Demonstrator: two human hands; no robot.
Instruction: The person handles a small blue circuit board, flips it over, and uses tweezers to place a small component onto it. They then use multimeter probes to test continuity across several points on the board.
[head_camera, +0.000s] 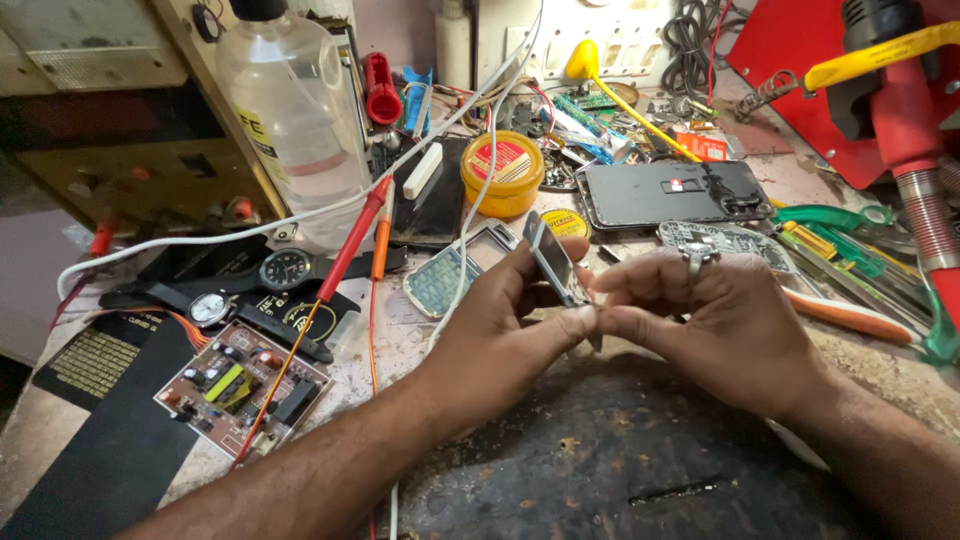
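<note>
While a small phone (556, 262) is held tilted on edge above the dark, worn mat (600, 460), it is pinched between the thumb and fingers of the left hand (505, 320). Its lower end is touched by the closed fingertips of the right hand (715, 325), on which a ring is worn. Nearby are seen a yellow tin (503, 175), a wristwatch (283, 269) and a circuit board (240, 390).

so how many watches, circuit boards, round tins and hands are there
wristwatches: 2, black-faced and white-faced
loose circuit boards: 1
round yellow tins: 2, big and small
hands: 2, left hand and right hand, both on a small phone part
total: 7
</note>
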